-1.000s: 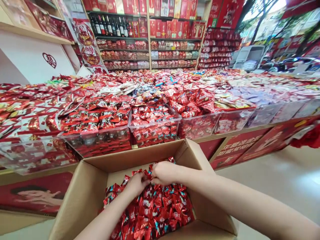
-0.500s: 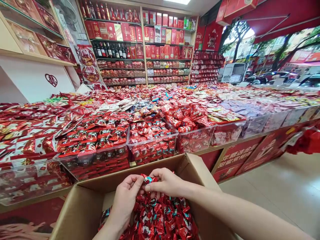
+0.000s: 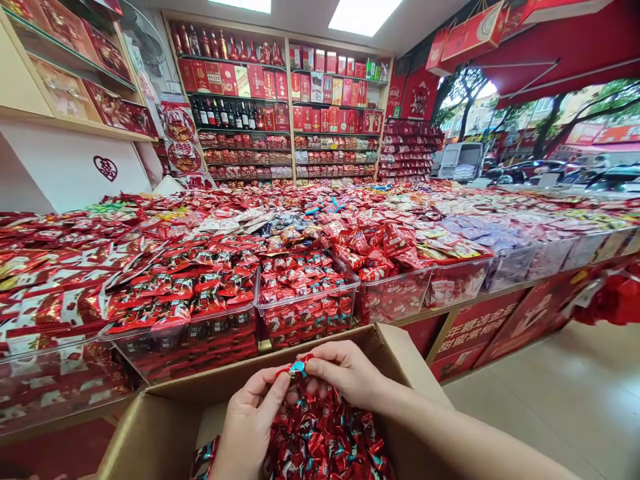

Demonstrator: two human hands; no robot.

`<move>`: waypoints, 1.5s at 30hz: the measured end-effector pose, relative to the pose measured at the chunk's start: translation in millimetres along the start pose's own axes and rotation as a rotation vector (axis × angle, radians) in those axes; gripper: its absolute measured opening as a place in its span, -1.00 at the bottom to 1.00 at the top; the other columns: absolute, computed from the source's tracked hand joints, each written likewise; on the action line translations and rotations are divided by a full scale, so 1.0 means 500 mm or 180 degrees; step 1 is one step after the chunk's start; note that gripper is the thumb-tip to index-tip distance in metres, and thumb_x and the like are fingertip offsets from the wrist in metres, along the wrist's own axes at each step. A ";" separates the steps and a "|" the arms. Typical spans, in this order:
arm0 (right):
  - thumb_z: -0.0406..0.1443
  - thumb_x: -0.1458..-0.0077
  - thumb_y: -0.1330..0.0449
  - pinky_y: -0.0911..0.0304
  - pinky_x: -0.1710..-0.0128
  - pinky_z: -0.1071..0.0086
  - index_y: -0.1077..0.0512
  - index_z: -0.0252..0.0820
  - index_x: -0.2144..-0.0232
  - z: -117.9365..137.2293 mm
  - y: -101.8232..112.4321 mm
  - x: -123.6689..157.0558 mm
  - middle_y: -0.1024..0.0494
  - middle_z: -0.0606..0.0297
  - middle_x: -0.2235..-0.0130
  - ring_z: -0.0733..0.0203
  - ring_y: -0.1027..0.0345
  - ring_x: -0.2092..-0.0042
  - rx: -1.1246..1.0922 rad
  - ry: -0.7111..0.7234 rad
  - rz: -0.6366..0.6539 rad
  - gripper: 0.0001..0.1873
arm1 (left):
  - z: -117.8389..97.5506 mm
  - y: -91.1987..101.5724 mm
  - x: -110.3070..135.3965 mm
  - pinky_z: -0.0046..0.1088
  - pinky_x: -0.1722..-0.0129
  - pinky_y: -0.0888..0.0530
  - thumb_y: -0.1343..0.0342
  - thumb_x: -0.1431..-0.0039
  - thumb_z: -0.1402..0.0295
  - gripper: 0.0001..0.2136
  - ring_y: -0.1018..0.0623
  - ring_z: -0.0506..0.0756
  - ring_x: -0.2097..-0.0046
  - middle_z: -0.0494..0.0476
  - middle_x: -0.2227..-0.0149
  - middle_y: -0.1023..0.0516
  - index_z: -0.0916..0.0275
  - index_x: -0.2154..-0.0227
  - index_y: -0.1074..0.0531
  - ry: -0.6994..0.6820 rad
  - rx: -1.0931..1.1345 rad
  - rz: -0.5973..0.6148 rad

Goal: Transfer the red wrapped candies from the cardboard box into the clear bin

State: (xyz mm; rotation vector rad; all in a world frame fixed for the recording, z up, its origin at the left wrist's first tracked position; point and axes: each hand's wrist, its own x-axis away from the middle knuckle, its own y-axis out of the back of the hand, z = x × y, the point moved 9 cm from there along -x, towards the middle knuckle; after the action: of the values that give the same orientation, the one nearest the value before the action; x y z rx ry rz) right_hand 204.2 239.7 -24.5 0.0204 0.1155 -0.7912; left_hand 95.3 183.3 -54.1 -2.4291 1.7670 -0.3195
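Observation:
Between both hands is a wrapped candy (image 3: 299, 368) in red foil with a blue patch. My left hand (image 3: 253, 407) pinches its left end between thumb and fingers. At the other end, my right hand (image 3: 345, 373) grips the wrapper with thumb and forefinger. Both hands are over an open cardboard box (image 3: 415, 380), which holds a heap of similar red-wrapped candies (image 3: 320, 440). Just beyond the box stands a clear plastic bin (image 3: 307, 303) with the same sort of red and blue candies stacked in it.
More clear bins line the counter, among them one of dark-and-red packets (image 3: 195, 280) at left and one of red pouches (image 3: 390, 257) at right. Shelves of bottles and red boxes (image 3: 260, 80) cover the back wall. Tiled floor (image 3: 540, 387) lies at right.
The view has tilted up slightly, so the scene sits lower. The fingers have shifted on the candy, and its blue side now faces me more fully between the two pinches.

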 end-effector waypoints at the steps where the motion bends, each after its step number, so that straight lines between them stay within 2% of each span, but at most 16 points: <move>1: -0.09 0.05 -0.13 -0.16 0.62 0.52 -0.46 -0.30 0.41 0.025 0.017 -0.003 -0.40 0.34 0.57 0.44 -0.21 0.62 0.0157 0.0163 -0.0139 -0.65 | -0.004 0.002 0.002 -0.58 0.44 -0.37 -0.23 0.16 0.22 -0.75 -0.44 -0.04 0.49 -0.02 0.56 -0.53 0.25 0.41 -0.46 -0.0020 0.0031 -0.0048; 3: -0.15 0.04 -0.14 -0.17 0.60 0.51 -0.45 -0.27 0.41 0.101 0.064 -0.012 -0.41 0.33 0.52 0.42 -0.22 0.59 0.0617 0.0657 -0.0506 -0.72 | -0.009 0.001 0.006 -0.58 0.48 -0.36 -0.22 0.16 0.19 -0.72 -0.45 -0.03 0.49 0.00 0.55 -0.53 0.24 0.37 -0.46 -0.0016 0.0038 -0.0083; 6: -0.24 0.05 -0.16 -0.19 0.50 0.48 -0.45 -0.26 0.42 0.238 0.140 -0.030 -0.45 0.30 0.48 0.38 -0.25 0.50 0.1674 0.1502 -0.1227 -0.82 | -0.003 -0.008 0.011 -0.59 0.51 -0.35 -0.21 0.17 0.16 -0.70 -0.45 -0.02 0.51 0.03 0.55 -0.54 0.25 0.39 -0.47 0.0113 -0.0184 -0.0039; 7: -0.28 0.04 -0.15 -0.19 0.45 0.47 -0.45 -0.27 0.41 0.266 0.153 -0.046 -0.47 0.28 0.46 0.36 -0.28 0.46 0.2084 0.1573 -0.1268 -0.84 | 0.002 -0.010 0.011 -0.59 0.52 -0.34 -0.21 0.18 0.16 -0.70 -0.45 -0.02 0.51 0.04 0.56 -0.54 0.26 0.41 -0.47 0.0172 -0.0276 -0.0023; 8: -0.32 0.04 -0.15 -0.19 0.40 0.46 -0.46 -0.27 0.42 0.281 0.157 -0.068 -0.48 0.27 0.45 0.34 -0.30 0.42 0.2491 0.1533 -0.1133 -0.86 | 0.007 -0.012 0.012 -0.59 0.53 -0.34 -0.21 0.19 0.15 -0.70 -0.45 -0.03 0.52 0.04 0.56 -0.54 0.26 0.42 -0.48 0.0225 -0.0351 -0.0009; 11: -0.39 0.05 -0.14 -0.18 0.34 0.46 -0.48 -0.30 0.42 0.262 0.149 -0.135 -0.52 0.24 0.42 0.30 -0.34 0.36 0.3401 0.1032 -0.0319 -0.87 | 0.024 -0.016 0.010 -0.60 0.54 -0.32 -0.20 0.18 0.14 -0.71 -0.45 -0.03 0.52 0.03 0.56 -0.54 0.25 0.44 -0.48 0.0335 -0.0487 0.0092; 14: -0.39 0.05 -0.13 -0.16 0.37 0.49 -0.49 -0.30 0.39 0.218 0.127 -0.170 -0.53 0.24 0.41 0.30 -0.34 0.37 0.3779 0.0664 0.0411 -0.84 | 0.036 -0.015 0.007 -0.59 0.52 -0.32 -0.19 0.17 0.14 -0.72 -0.45 -0.02 0.51 0.02 0.56 -0.53 0.24 0.43 -0.47 0.0385 -0.0547 0.0171; 19: -0.34 0.08 -0.15 -0.13 0.44 0.54 -0.50 -0.25 0.37 0.177 0.102 -0.192 -0.53 0.29 0.42 0.33 -0.32 0.39 0.3886 0.0382 0.0944 -0.83 | 0.047 -0.009 0.004 -0.57 0.49 -0.33 -0.19 0.16 0.14 -0.72 -0.46 -0.02 0.49 0.02 0.55 -0.53 0.25 0.42 -0.46 0.0433 -0.0618 0.0198; 31: -0.30 0.13 -0.18 -0.03 0.56 0.49 -0.53 -0.27 0.42 0.151 0.107 -0.205 -0.45 0.35 0.57 0.41 -0.16 0.57 0.3866 -0.0445 0.1200 -0.81 | 0.052 -0.023 0.003 -0.56 0.49 -0.33 -0.19 0.17 0.16 -0.73 -0.45 0.00 0.50 0.04 0.55 -0.53 0.26 0.44 -0.48 0.0468 -0.0729 0.0410; 37: -0.22 0.34 -0.32 -0.06 0.53 0.46 -0.54 -0.26 0.44 0.128 0.104 -0.224 -0.43 0.38 0.62 0.40 -0.16 0.58 0.3792 -0.0740 0.1390 -0.69 | 0.077 -0.016 0.000 -0.57 0.50 -0.33 -0.17 0.14 0.14 -0.72 -0.45 -0.02 0.50 0.04 0.54 -0.53 0.26 0.43 -0.47 0.0489 -0.0824 0.0473; 40: -0.21 0.41 -0.34 -0.06 0.53 0.47 -0.54 -0.27 0.47 0.125 0.102 -0.228 -0.43 0.37 0.62 0.40 -0.18 0.56 0.3777 -0.0759 0.1414 -0.66 | 0.087 -0.014 -0.003 -0.53 0.46 -0.37 -0.12 0.09 0.13 -0.71 -0.47 0.01 0.47 0.06 0.51 -0.53 0.25 0.40 -0.45 0.0415 -0.1101 0.0549; 42: -0.24 0.37 -0.33 -0.06 0.54 0.48 -0.53 -0.29 0.48 0.133 0.103 -0.225 -0.44 0.37 0.61 0.40 -0.18 0.56 0.3775 -0.0725 0.1373 -0.70 | 0.090 -0.021 -0.004 -0.47 0.38 -0.41 -0.04 0.03 0.12 -0.71 -0.49 0.05 0.42 0.09 0.47 -0.53 0.25 0.37 -0.43 0.0331 -0.1436 0.0744; 45: -0.30 0.20 -0.24 -0.08 0.51 0.49 -0.51 -0.31 0.39 0.170 0.106 -0.209 -0.47 0.32 0.51 0.40 -0.21 0.52 0.3786 -0.0514 0.1155 -0.77 | 0.090 -0.029 -0.004 -0.38 0.29 -0.42 0.08 -0.06 0.14 -0.70 -0.50 0.10 0.35 0.13 0.41 -0.53 0.25 0.33 -0.40 0.0225 -0.1905 0.0996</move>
State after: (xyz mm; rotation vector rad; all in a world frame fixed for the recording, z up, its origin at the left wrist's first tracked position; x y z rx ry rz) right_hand 177.5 345.7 70.2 1.0708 -0.5130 -0.4010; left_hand 118.9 188.4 -94.8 -2.4315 2.5229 0.1900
